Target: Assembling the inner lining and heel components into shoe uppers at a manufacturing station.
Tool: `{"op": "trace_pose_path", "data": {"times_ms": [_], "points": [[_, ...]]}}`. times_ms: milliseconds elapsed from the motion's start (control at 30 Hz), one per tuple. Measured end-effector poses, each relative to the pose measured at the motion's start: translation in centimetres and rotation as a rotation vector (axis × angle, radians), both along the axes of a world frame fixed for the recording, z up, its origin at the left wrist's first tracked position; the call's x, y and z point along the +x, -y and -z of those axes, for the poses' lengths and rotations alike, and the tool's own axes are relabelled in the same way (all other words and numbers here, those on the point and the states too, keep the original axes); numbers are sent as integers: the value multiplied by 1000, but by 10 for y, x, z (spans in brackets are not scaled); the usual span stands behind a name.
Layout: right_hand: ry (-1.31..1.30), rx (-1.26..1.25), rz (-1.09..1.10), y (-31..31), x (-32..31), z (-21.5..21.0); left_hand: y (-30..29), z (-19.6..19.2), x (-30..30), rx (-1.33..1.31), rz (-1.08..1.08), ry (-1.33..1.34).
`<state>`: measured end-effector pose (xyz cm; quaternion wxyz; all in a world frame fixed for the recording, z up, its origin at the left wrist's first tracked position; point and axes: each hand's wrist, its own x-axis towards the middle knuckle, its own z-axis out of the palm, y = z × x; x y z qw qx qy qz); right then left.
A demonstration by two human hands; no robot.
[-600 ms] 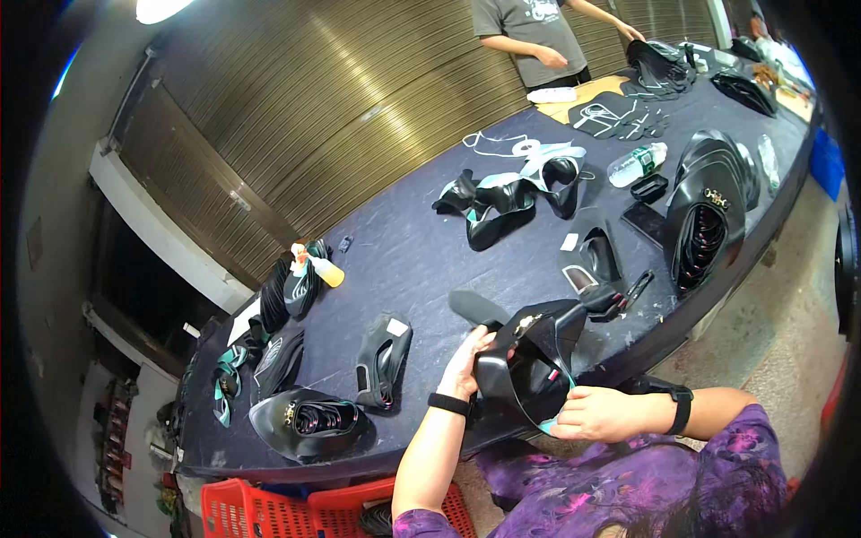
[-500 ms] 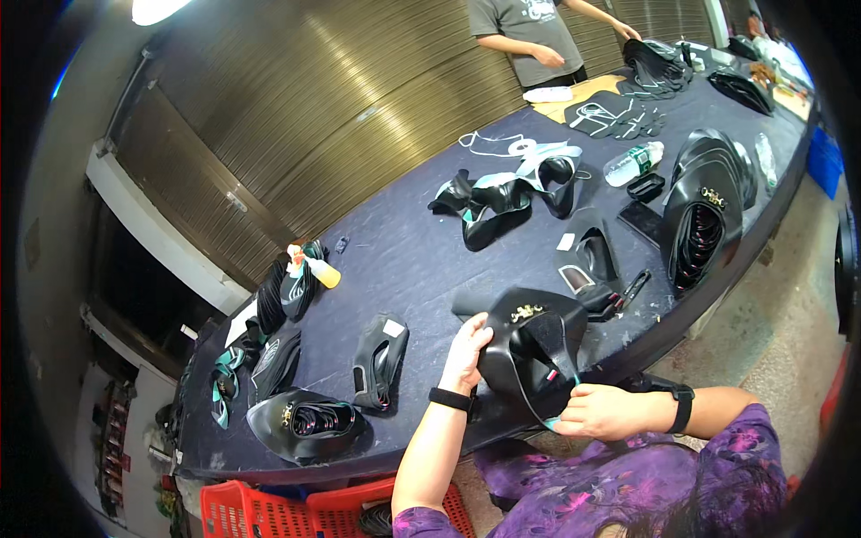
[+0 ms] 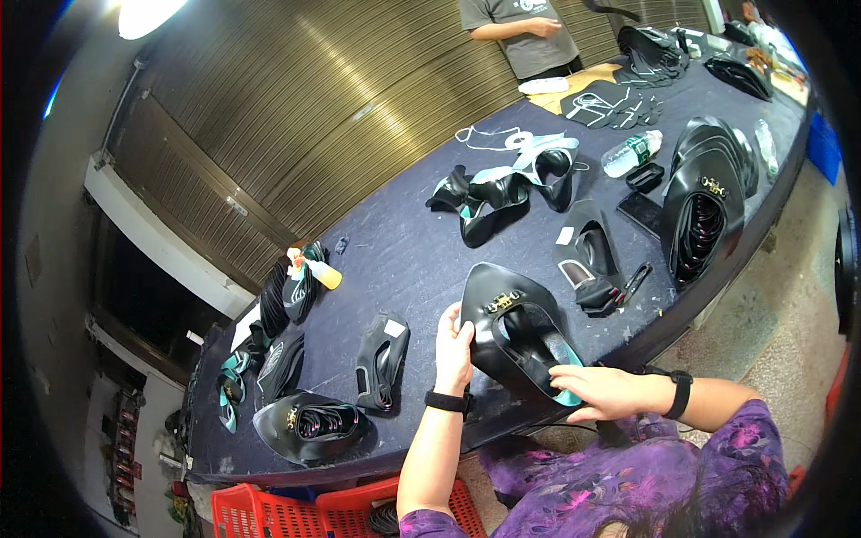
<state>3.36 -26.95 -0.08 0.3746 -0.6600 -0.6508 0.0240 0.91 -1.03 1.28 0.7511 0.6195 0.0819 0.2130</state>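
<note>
A black shoe upper (image 3: 495,351) with a gold ornament (image 3: 502,302) is held up just above the table's near edge. My left hand (image 3: 455,348) grips its left side, thumb on the outer face and fingers partly hidden behind. At the back end, the teal lining (image 3: 569,397) shows between the fingers of my right hand (image 3: 596,387), which is closed around that edge. Right of the held piece lies a dark upper or lining piece (image 3: 587,255) with a white label, and beside it a small black tool (image 3: 637,280).
Stacked black uppers stand at the right (image 3: 722,215) and near left (image 3: 300,430). Mid-table lie joined black and teal pieces (image 3: 502,193), a water bottle (image 3: 632,154) and a phone (image 3: 640,215). A yellow bottle (image 3: 325,274) stands left. Red crates (image 3: 269,516) sit below. Another person (image 3: 529,40) stands opposite.
The upper has turned so that its toe and ornament face up and its opening faces me. My right hand has shifted slightly up along the back edge. The person opposite has moved their arms.
</note>
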Motion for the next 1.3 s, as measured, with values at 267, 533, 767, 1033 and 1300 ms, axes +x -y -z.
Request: {"op": "trace_pose_path", "data": {"times_ms": [267, 533, 767, 1033, 1300], "points": [[166, -321, 220, -38, 18, -15, 19, -5, 0, 77, -45, 19], [-206, -269, 170, -64, 26, -3, 18, -2, -9, 6, -51, 44], [-29, -239, -58, -70, 42, 1, 13, 0, -20, -103, -42, 55], [635, -418, -344, -65, 19, -4, -17, 21, -31, -116, -156, 17], [402, -408, -253, -58, 22, -10, -19, 38, -28, 38, -220, -96]]}}
